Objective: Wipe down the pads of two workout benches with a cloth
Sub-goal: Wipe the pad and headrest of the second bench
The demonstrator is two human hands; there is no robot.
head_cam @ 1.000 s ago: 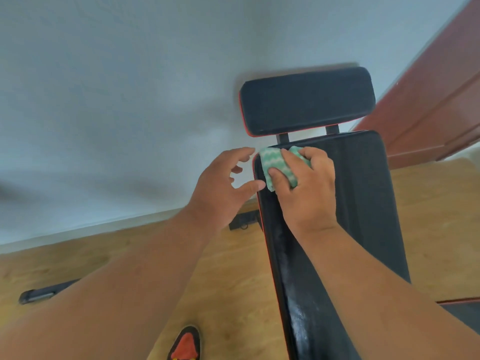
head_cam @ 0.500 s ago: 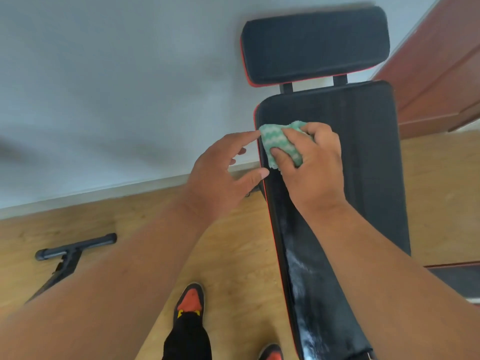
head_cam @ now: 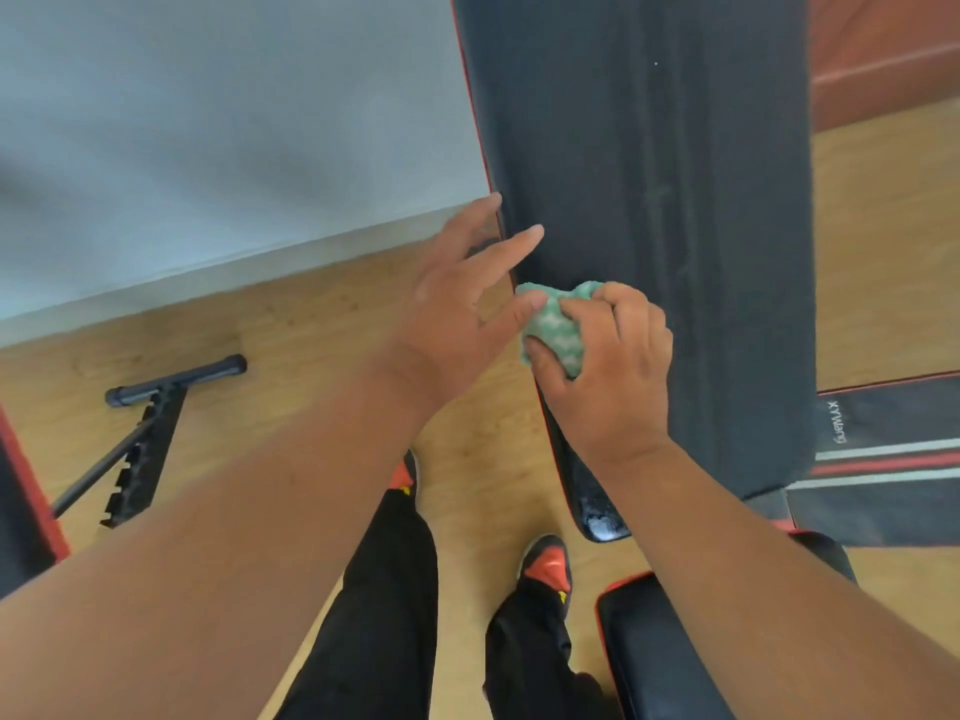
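Leftmost, red-edged black pad (head_cam: 21, 511) at the frame edge, then black notched frame piece (head_cam: 140, 449) lying on pale wood floor (head_cam: 322, 324) below grey wall (head_cam: 208, 122). Next, left hand (head_cam: 447, 314) with fingers spread and straight, tips touching the edge of the long black bench pad (head_cam: 649, 200), long axis running away toward the wall. Rightmost, right hand (head_cam: 613, 366) curled round one bunched green-and-white cloth (head_cam: 553, 327), pressed to that pad's left edge; two hands, two red shoes (head_cam: 548, 563), striped mat (head_cam: 883, 459).
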